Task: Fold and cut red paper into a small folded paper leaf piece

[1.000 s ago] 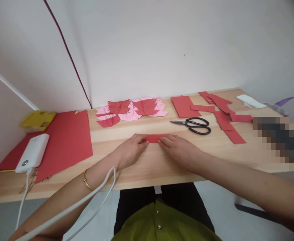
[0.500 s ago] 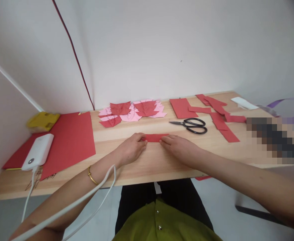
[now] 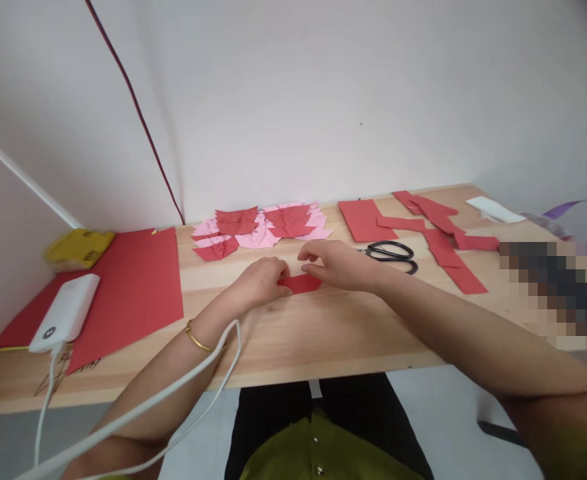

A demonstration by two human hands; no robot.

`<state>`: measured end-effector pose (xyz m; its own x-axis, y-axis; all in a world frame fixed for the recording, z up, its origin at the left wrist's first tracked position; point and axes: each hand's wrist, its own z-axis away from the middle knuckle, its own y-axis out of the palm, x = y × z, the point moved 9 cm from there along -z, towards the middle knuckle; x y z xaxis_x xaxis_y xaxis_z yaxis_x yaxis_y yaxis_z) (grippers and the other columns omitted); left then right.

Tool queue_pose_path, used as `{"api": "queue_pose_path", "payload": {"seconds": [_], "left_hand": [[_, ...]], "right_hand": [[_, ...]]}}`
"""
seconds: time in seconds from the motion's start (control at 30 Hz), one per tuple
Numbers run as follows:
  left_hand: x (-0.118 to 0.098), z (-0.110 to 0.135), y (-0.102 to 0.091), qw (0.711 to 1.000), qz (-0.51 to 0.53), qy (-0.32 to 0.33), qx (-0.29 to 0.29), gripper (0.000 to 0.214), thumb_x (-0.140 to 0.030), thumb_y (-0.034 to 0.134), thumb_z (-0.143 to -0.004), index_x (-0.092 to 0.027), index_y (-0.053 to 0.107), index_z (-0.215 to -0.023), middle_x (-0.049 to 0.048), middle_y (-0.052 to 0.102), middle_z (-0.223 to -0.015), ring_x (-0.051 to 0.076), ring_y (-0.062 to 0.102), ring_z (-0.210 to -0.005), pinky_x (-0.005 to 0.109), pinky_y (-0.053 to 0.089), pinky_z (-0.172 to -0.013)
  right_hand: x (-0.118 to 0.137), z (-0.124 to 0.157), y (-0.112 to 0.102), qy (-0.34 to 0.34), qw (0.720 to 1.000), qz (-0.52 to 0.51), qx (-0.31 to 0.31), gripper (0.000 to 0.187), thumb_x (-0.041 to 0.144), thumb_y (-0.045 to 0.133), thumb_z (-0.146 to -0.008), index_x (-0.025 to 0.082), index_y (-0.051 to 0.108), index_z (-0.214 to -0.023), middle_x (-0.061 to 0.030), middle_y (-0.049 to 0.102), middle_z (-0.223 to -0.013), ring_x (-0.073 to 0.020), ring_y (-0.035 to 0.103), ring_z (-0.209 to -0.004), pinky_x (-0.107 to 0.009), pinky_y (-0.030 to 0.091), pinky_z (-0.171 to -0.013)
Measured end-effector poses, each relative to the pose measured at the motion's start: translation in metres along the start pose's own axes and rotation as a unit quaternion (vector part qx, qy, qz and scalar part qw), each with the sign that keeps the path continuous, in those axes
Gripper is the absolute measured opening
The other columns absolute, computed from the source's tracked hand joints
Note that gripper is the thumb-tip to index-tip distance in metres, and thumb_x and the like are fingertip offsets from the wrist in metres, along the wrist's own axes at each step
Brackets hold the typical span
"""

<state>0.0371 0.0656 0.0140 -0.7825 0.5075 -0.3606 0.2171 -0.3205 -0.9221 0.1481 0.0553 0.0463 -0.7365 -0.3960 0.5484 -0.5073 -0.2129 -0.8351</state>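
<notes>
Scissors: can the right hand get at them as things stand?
Probably yes: the right hand seems to grip nothing, and the scissors lie just beyond it, nothing seen resting on their visible part.

Pale walls (image 3: 273,100) meeting at a corner, wood-grain tabletop (image 3: 298,347) against them, greyish floor (image 3: 438,413), possibly tiled

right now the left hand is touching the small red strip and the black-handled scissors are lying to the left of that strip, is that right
Not quite: the black-handled scissors lie to the right of the small red strip, partly hidden by the right hand, as the head view shows. The left hand is touching the strip.
</notes>
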Motion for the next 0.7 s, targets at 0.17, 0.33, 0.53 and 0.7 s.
{"api": "queue_pose_path", "payload": {"seconds": [0.17,0.33,0.53,0.7], "left_hand": [[-0.005,0.007,-0.001,0.999,0.031,0.011,-0.002,0.02,-0.028,0.066,-0.064,-0.018,0.061,-0.08,0.0058,0.059,-0.088,0.022,0.054,-0.084,0.031,0.041,-0.071],[-0.007,0.013,0.0,0.998,0.067,-0.01,0.01,0.017,-0.021,0.064,-0.063,-0.019,0.058,-0.079,0.0026,0.061,-0.082,0.019,0.054,-0.074,0.029,0.039,-0.064],[0.007,0.012,-0.004,0.952,0.294,-0.046,-0.073,0.029,-0.016,0.066,-0.066,-0.02,0.058,-0.095,-0.0027,0.058,-0.072,0.012,0.053,-0.065,0.025,0.041,-0.061],[0.025,0.01,-0.003,0.75,0.637,-0.081,-0.155,0.044,-0.026,0.076,-0.066,-0.019,0.059,-0.105,0.0034,0.065,-0.093,0.015,0.063,-0.081,0.029,0.05,-0.072]], "right_hand": [[-0.01,0.0,0.025,-0.045,0.996,-0.046,0.066,0.044,0.038,0.066,-0.074,0.019,0.059,-0.112,-0.0089,0.064,-0.11,-0.0238,0.058,-0.097,-0.034,0.045,-0.08],[-0.01,0.002,0.033,-0.059,0.995,-0.006,0.078,0.039,0.038,0.07,-0.069,0.021,0.064,-0.103,-0.0085,0.063,-0.104,-0.0263,0.054,-0.099,-0.039,0.039,-0.085],[-0.015,0.002,0.028,0.008,0.991,-0.118,0.058,0.011,0.03,0.06,-0.075,0.019,0.059,-0.077,-0.0008,0.06,-0.075,-0.0152,0.052,-0.07,-0.027,0.037,-0.064],[-0.019,0.002,0.008,0.052,0.958,-0.277,-0.04,0.016,0.03,0.061,-0.074,0.019,0.05,-0.079,0.0008,0.06,-0.077,-0.0128,0.055,-0.069,-0.025,0.041,-0.062]]}}
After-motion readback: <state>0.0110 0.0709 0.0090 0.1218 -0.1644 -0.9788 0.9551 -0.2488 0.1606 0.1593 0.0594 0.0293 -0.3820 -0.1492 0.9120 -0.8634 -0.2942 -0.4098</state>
